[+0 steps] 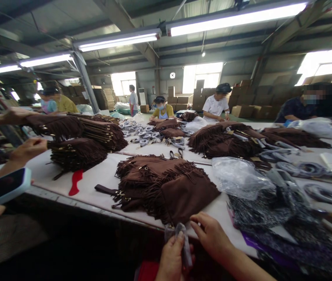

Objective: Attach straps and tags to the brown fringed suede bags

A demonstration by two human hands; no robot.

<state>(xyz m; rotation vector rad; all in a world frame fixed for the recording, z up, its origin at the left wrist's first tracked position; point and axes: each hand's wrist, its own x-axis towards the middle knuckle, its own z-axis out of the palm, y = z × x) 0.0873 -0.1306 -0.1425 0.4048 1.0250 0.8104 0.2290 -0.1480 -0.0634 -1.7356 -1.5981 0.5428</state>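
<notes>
At the table's front edge, my left hand (173,253) is closed around a small greyish plastic-wrapped piece (187,249). My right hand (209,232) is just to its right, fingers curled with thumb and forefinger near each other; whatever is between them is too small to make out. Just beyond both hands lies a pile of brown fringed bags (180,191), its nearest corner close to the wrapped piece. Metal clasps and a dark strap (105,190) stick out on the pile's left side.
The white table (95,203) holds stacked fringed bags (101,136), a red piece (75,182), clear plastic (242,177), coiled wrapped straps (303,168) and black-and-white fabric (253,210). Another person's hands and a phone (4,187) are at left. Several people work beyond.
</notes>
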